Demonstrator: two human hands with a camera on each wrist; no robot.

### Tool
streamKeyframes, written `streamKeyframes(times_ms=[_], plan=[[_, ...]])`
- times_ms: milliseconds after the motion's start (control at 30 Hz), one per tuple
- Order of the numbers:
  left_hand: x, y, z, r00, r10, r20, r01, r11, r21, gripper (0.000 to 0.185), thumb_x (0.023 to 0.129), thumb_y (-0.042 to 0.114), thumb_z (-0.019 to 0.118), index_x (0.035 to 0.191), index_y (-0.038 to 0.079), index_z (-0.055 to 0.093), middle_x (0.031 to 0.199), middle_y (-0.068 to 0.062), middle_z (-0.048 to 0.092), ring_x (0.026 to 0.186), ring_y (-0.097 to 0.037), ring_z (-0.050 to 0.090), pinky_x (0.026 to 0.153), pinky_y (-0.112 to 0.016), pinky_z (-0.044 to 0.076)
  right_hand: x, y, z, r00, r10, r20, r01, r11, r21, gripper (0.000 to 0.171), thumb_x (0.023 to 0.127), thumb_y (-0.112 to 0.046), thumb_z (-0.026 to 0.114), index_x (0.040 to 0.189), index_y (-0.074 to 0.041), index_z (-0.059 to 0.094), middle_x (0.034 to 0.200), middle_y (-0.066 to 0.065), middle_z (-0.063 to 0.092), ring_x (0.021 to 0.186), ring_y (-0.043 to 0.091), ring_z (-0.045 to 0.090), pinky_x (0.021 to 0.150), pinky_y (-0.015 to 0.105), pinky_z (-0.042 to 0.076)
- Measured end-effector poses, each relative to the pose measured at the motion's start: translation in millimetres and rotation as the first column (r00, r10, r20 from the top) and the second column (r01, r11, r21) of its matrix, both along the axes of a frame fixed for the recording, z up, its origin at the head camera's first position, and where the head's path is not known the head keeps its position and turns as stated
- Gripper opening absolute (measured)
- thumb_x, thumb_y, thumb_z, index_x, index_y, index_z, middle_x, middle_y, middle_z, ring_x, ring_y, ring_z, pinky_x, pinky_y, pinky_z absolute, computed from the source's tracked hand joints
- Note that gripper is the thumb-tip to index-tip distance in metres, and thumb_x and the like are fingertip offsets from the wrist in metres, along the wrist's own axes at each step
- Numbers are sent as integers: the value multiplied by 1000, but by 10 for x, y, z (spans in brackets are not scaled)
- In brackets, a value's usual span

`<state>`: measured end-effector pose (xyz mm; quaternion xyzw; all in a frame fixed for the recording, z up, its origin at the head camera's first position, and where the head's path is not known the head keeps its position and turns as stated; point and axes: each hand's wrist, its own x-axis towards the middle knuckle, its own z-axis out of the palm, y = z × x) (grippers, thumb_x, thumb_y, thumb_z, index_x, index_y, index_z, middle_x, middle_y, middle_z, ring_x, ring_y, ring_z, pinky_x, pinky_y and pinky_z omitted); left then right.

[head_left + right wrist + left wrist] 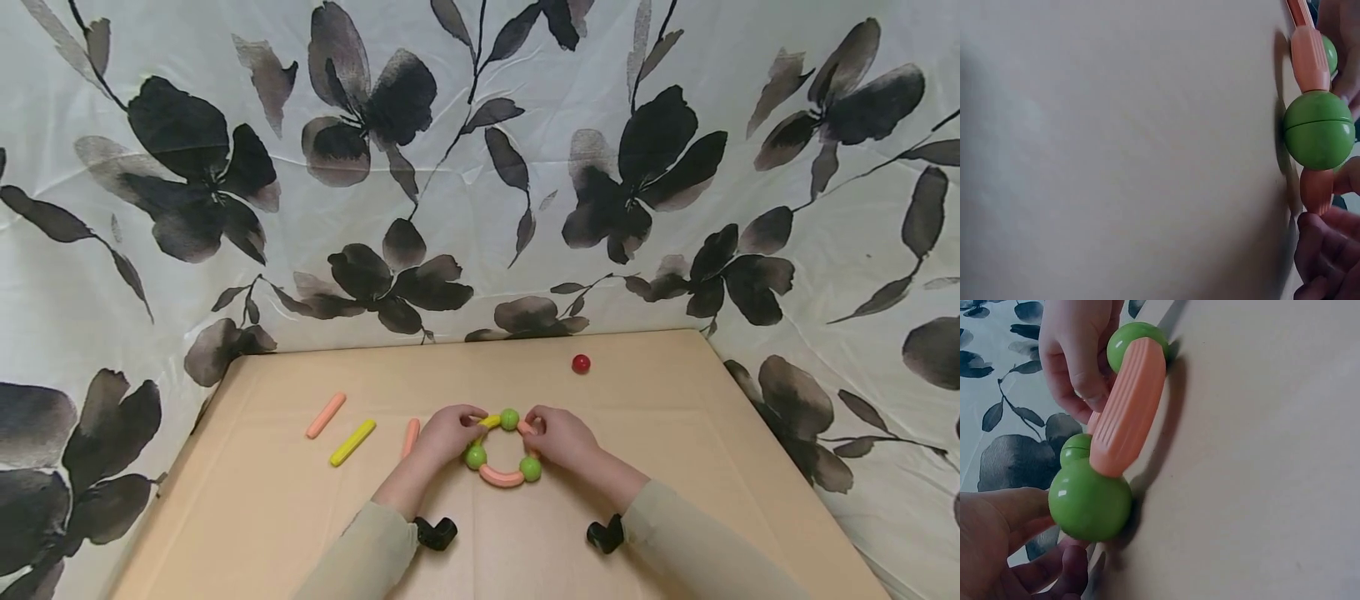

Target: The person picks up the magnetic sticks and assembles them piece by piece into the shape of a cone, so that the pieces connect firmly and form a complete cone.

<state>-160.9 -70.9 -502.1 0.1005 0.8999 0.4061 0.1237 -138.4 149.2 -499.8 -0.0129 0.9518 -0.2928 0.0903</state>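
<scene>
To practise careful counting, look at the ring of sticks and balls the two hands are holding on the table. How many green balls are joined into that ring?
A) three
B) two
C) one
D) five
A: the head view shows three green balls in the ring, one at the top, one at the lower left and one at the lower right; the red ball lies apart.

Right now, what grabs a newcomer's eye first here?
The ring of green plastic balls and curved orange and yellow plastic rods, front centre of the tan table, with the left hand and right hand pinching its far side. Next, the lone small red ball far right and the bold black-flowered white cloth backdrop.
</scene>
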Motion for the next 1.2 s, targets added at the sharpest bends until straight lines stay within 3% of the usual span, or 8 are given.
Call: streamKeyframes(times_ms=[267,533,767,1067,1200], plan=[[61,-54,-41,1000,-3,3,3,999,37,30,91,21,72,120,15,71,89,1,65,75,-13,57,66,-29,47,-116,22,-30,996,71,-51,-72,997,-25,19,87,-25,73,105,-18,72,67,-1,53,59,16,48,55,30,35],[85,-87,-57,1000,12,-23,-11,1000,29,32,90,22,72,120,15,70,88,2,66,75,-12,58,67,-31,47,-205,30,-104,996,82,-23,-84,994,-73,20,89,-25,73,108,-20,73,70,0,54,60,16,50,55,29,38],[118,-102,-51,998,52,-38,-52,999,-5,35,91,27,71,124,15,68,88,4,66,77,-12,58,70,-33,47,-204,49,-101,995,98,-2,-97,980,-174,20,89,-23,74,108,-16,72,73,0,57,62,15,53,59,29,42],[186,-327,184,988,106,-110,-112,992,-50,33,92,29,70,123,17,69,92,4,66,68,-12,56,63,-32,45,-190,114,-125,994,103,33,-88,950,-300,27,90,-21,73,114,-10,70,83,2,60,70,16,54,62,28,45],[219,-512,261,985,154,-81,-158,987,-42,35,93,28,70,126,17,67,98,1,65,62,-16,56,54,-32,48,-184,138,-136,993,110,36,-93,944,-318,27,90,-21,73,116,-11,70,85,2,61,73,16,54,64,28,46]])
